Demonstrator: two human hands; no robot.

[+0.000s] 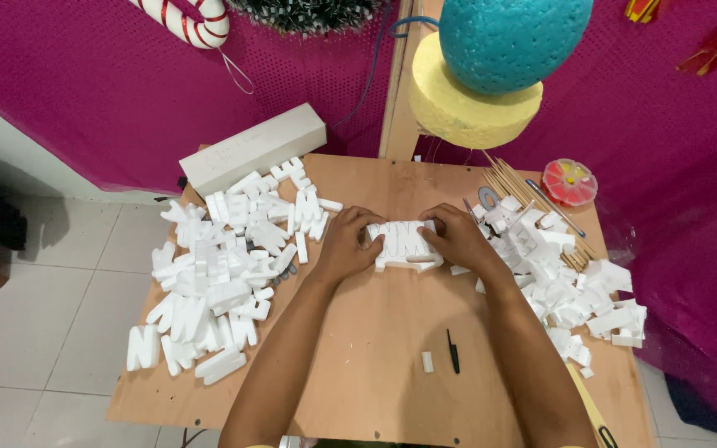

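Observation:
Both hands meet at the middle of a brown wooden table (375, 365). My left hand (347, 242) and my right hand (459, 237) grip the two ends of a white foam block (406, 242) with letter outlines cut into it. The block rests on the table between the hands. A heap of white foam letters (221, 270) lies left of my left hand. Another heap of white foam offcuts (562, 274) lies right of my right hand.
A long white foam bar (252, 149) sits at the table's back left. Wooden skewers (518, 189) and a red round container (569, 182) are at the back right. A black pen (453, 351) and a small foam chip (427, 362) lie near the front. Blue and yellow foam shapes (491, 58) hang above.

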